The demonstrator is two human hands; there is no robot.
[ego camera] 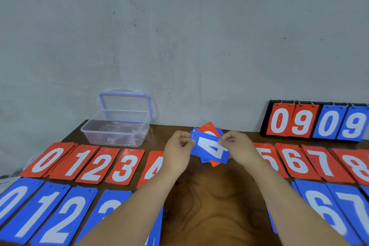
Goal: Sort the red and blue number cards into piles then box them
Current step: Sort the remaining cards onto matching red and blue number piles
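Observation:
A blue card with a white 4 [210,149] is held sideways over a small mixed heap of red and blue cards [208,129] at the table's middle back. My left hand [178,149] pinches its left end and my right hand [238,147] pinches its right end. A row of red card piles [93,163] numbered 0 to 8 runs across the table, partly hidden behind my arms. In front of it lie blue card piles [50,213] on the left and more blue card piles [327,211] on the right. A clear plastic box [116,128] stands open at the back left.
A black flip scoreboard [319,124] showing 09 in red and 09 in blue leans against the grey wall at the back right. Bare brown wooden table [215,205] shows between my forearms. The box's lid [124,102] stands upright behind it.

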